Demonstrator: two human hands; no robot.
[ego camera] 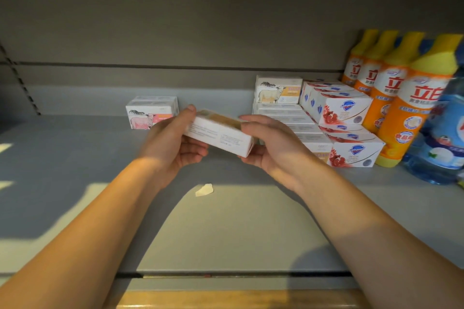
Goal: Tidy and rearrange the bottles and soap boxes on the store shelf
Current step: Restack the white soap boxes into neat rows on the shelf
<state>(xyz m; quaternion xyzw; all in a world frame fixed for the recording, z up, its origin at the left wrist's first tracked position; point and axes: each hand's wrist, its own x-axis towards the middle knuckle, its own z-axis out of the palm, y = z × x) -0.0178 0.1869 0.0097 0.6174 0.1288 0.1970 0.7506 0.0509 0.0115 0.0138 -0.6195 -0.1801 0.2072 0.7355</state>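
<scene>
From the head camera, both forearms reach in over the front edge of the grey shelf (75, 158), and the two hands hold one white soap box (221, 134) between them above the middle of the shelf, tilted with its right end lower. The left hand (173, 143) grips the box's left end, thumb on top and fingers curled beneath; the right hand (271, 143) grips the right end the same way. Behind the left hand, near the back edge, a pink-printed soap box (150, 113) stands alone. To the right, rows of white soap boxes (288, 120) run from back to front, with one cow-printed box (277, 89) on top at the back, and red-and-white boxes (351, 150) stacked just beside them. Orange bottles with yellow caps (406, 108) line up toward the right back corner, and a blue bottle (442, 143) stands at the right edge. A small paper scrap (204, 189) lies on the shelf between the wrists.
</scene>
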